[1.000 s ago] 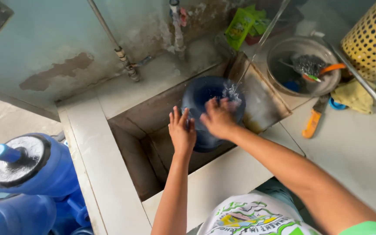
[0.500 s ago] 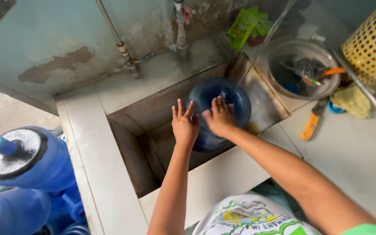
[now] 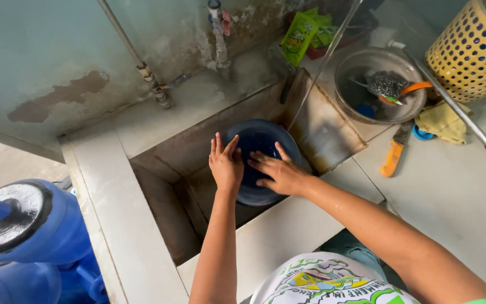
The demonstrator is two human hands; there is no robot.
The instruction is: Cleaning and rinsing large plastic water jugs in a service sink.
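Sink: a deep rectangular basin with brown-stained walls (image 3: 181,152), sunk into a pale tiled counter (image 3: 457,191); a thin stream of water runs down into it.
Jugs: big blue plastic water jugs (image 3: 46,236) stand at the lower left, beside the counter.
Bowl in sink: a round, dark blue plastic bowl (image 3: 265,141) sits inside the basin, tilted toward the person; its inside looks wet and glossy, its rim is unbroken.
Basket: a yellow perforated plastic basket (image 3: 468,50) stands at the far right.
Metal bowl: a round steel bowl (image 3: 355,110) holding a scouring pad sits on the counter.
Left hand: the left hand (image 3: 226,163) rests on the bowl's near-left rim, fingers spread and upright, not clenched.
Right hand: the right hand (image 3: 279,171) lies flat inside the bowl, fingers splayed, gripping nothing.
Knife: an orange-handled knife (image 3: 395,152) lies near the sink's right edge.
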